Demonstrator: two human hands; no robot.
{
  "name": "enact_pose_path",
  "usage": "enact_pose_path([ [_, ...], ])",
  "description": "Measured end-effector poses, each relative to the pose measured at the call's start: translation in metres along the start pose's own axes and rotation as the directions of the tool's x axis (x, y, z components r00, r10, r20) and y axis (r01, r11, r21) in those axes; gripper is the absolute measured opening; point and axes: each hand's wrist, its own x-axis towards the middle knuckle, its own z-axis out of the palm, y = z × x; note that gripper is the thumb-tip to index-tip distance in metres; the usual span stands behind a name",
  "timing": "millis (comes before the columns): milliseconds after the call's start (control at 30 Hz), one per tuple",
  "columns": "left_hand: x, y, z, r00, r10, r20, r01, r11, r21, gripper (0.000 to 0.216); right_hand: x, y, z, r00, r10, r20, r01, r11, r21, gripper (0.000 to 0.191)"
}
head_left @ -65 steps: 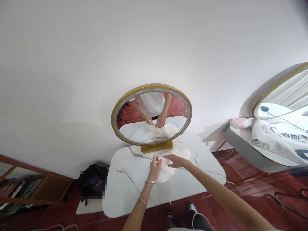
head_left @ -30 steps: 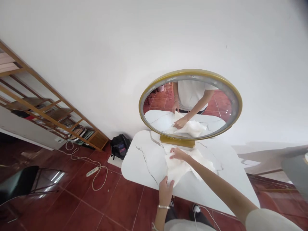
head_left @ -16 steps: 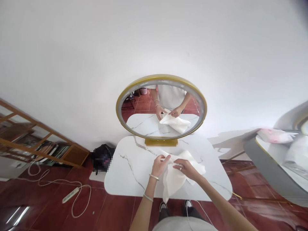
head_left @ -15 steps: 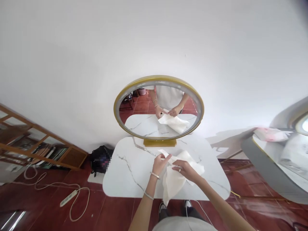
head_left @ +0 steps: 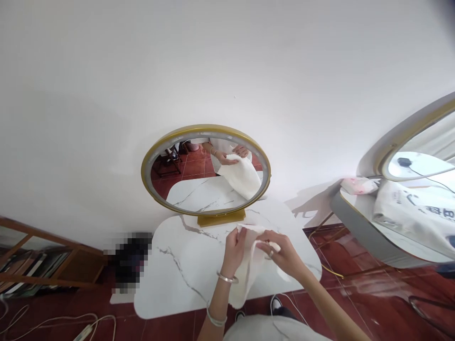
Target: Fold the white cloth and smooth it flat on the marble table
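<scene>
Both hands are closed on one white cloth (head_left: 245, 274) at the lower centre of the head view: my left hand (head_left: 232, 255) pinches its upper edge between thumb and fingers, and my right hand (head_left: 282, 254) grips a gathered fold just to the right. Held from above like this, the cloth hangs toward the near edge of the white marbled table (head_left: 167, 279); I can't tell whether its lower end touches the top. Behind it, mid-frame, an oval mirror (head_left: 202, 166) stands upright on its gold base (head_left: 221, 218), probably at the table's back so that it faces me; it reflects my hands and the cloth. At the right, a pink-and-white packet (head_left: 359, 185) and a lettered white bag (head_left: 415, 208) rest on a second table (head_left: 373, 239), apart from my work.
</scene>
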Motion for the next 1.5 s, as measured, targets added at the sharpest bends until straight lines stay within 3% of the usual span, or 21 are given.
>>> enact_pose_path([
  [100, -0.009, 0.011, 0.010, 0.997, 0.066, 0.042, -0.070, 0.992, 0.103, 0.052, 0.009, -0.004, 0.006, 0.977, 0.093, -0.191, -0.082, 0.994, 0.066, 0.030],
  [200, -0.013, 0.015, 0.016, 0.985, 0.108, 0.137, -0.123, 0.987, 0.099, 0.048, 0.012, 0.000, 0.010, 0.919, 0.143, -0.367, -0.144, 0.989, 0.026, 0.031],
  [267, -0.012, 0.015, 0.016, 0.973, 0.124, 0.197, -0.144, 0.985, 0.092, 0.045, 0.012, 0.003, 0.007, 0.918, 0.204, -0.340, -0.190, 0.979, 0.075, 0.032],
  [400, -0.009, 0.020, 0.010, 0.950, 0.100, 0.295, -0.152, 0.975, 0.161, 0.045, 0.014, 0.008, -0.008, 0.937, 0.330, -0.114, -0.293, 0.921, 0.257, 0.036],
  [500, -0.011, 0.021, 0.004, 0.926, 0.089, 0.367, -0.160, 0.973, 0.168, 0.037, 0.015, 0.010, -0.023, 0.899, 0.367, -0.237, -0.290, 0.907, 0.304, 0.036],
  [567, -0.013, 0.011, 0.002, 0.915, 0.063, 0.398, -0.151, 0.969, 0.194, 0.035, 0.016, 0.012, -0.036, 0.838, 0.408, -0.361, -0.280, 0.891, 0.358, 0.037],
  [700, -0.010, -0.028, 0.002, 0.941, -0.004, 0.339, -0.089, 0.962, 0.258, 0.028, 0.022, 0.026, -0.066, 0.717, 0.475, -0.511, -0.266, 0.863, 0.429, 0.039],
  [833, 0.012, -0.046, -0.009, 0.975, 0.073, 0.211, -0.116, 0.973, 0.200, 0.027, 0.028, 0.049, -0.093, 0.697, 0.449, -0.558, -0.249, 0.882, 0.400, 0.039],
  [933, 0.023, -0.020, -0.030, 0.980, 0.163, 0.115, -0.192, 0.929, 0.317, 0.025, 0.027, 0.058, -0.111, 0.657, 0.403, -0.637, -0.163, 0.901, 0.402, 0.039],
  [1067, 0.012, 0.042, -0.056, 0.935, 0.351, 0.059, -0.340, 0.833, 0.436, 0.023, 0.013, 0.049, -0.132, 0.581, 0.362, -0.729, -0.029, 0.904, 0.426, 0.038],
  [1167, -0.001, 0.067, -0.065, 0.913, 0.407, 0.009, -0.359, 0.794, 0.491, 0.028, -0.007, 0.041, -0.139, 0.592, 0.375, -0.714, -0.145, 0.920, 0.363, 0.035],
  [1267, -0.011, 0.065, -0.067, 0.923, 0.383, -0.014, -0.311, 0.769, 0.558, 0.031, -0.030, 0.040, -0.136, 0.632, 0.439, -0.639, -0.255, 0.896, 0.364, 0.034],
  [1367, -0.026, 0.055, -0.071, 0.951, 0.307, -0.023, -0.238, 0.780, 0.578, 0.033, -0.055, 0.036, -0.131, 0.650, 0.462, -0.604, -0.286, 0.884, 0.370, 0.032],
  [1500, -0.048, 0.057, -0.077, 0.991, 0.123, 0.054, -0.133, 0.837, 0.531, 0.033, -0.078, 0.019, -0.133, 0.641, 0.431, -0.635, -0.334, 0.902, 0.275, 0.031],
])
